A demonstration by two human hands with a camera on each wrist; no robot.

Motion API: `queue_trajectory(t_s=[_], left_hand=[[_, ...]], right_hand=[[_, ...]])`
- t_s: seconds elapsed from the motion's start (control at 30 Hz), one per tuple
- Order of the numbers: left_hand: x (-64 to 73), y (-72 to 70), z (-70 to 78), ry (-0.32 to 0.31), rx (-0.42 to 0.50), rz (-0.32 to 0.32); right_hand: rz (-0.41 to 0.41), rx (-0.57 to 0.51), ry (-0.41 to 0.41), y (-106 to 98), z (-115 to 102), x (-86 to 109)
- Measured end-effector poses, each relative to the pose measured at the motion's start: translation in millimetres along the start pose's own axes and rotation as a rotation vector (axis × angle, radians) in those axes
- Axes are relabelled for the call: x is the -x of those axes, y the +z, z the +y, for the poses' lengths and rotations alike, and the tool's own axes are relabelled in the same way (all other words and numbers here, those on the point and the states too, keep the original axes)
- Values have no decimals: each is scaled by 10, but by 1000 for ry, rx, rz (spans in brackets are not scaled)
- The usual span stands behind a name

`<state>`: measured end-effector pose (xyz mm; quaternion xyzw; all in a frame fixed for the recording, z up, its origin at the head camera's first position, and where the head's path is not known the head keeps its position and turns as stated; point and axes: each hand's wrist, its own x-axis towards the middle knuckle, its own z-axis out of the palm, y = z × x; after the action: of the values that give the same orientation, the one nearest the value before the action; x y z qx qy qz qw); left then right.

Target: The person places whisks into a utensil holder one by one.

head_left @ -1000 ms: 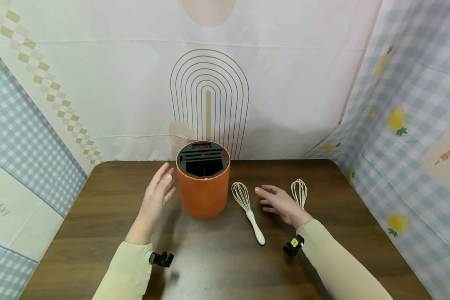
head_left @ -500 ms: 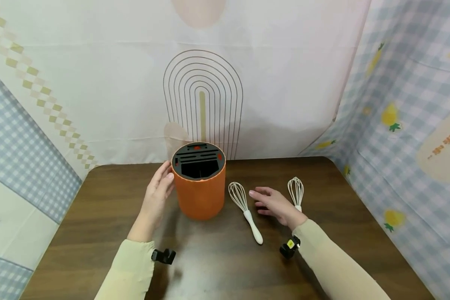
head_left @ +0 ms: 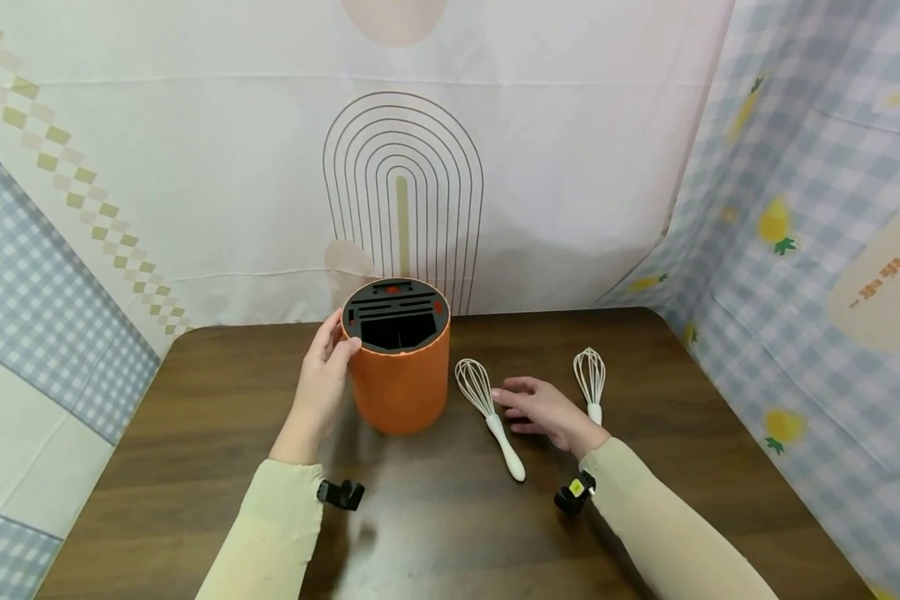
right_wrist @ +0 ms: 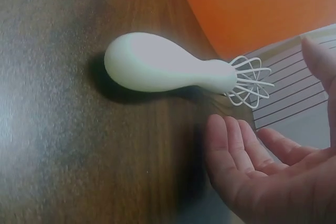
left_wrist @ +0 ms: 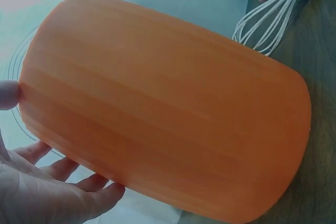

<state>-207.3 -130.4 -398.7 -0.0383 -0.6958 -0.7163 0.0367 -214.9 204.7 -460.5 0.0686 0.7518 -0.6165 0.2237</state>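
Note:
An orange cylindrical knife holder (head_left: 399, 387) with a black slotted top (head_left: 378, 312) stands upright on the table. My left hand (head_left: 321, 387) holds its left side, thumb at the front of the rim and fingers along the wall, as the left wrist view also shows. Right of the holder lies a white whisk (head_left: 506, 448), wires pointing to the back. My right hand (head_left: 546, 412) hovers just right of its wires with fingers spread loosely and nothing in them. In the right wrist view the whisk's handle (right_wrist: 152, 64) lies beyond the fingertips.
A second white whisk (head_left: 590, 379) lies farther right, its handle partly hidden behind the right hand and forearm. The brown wooden table (head_left: 217, 400) ends at a white patterned cloth (head_left: 247, 192) behind. Checked cloth (head_left: 817, 275) hangs along the right side.
My left hand has moved from beside the knife holder onto its rim and side. My right hand has shifted slightly left toward the nearer whisk. The camera view has shifted a little.

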Motion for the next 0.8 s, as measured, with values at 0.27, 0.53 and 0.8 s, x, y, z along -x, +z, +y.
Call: queue_trajectory(t_s=[0.27,0.53,0.8], left_hand=[[-19,-2,-8,-2,15,5],[-35,14,4,13,39,-66],[11,59,5,22,46,-73]], right_hand=[[-18,14,21,34,29,-32],[-25,43,23,78,59,-75],[-10,128,4,129,67,-56]])
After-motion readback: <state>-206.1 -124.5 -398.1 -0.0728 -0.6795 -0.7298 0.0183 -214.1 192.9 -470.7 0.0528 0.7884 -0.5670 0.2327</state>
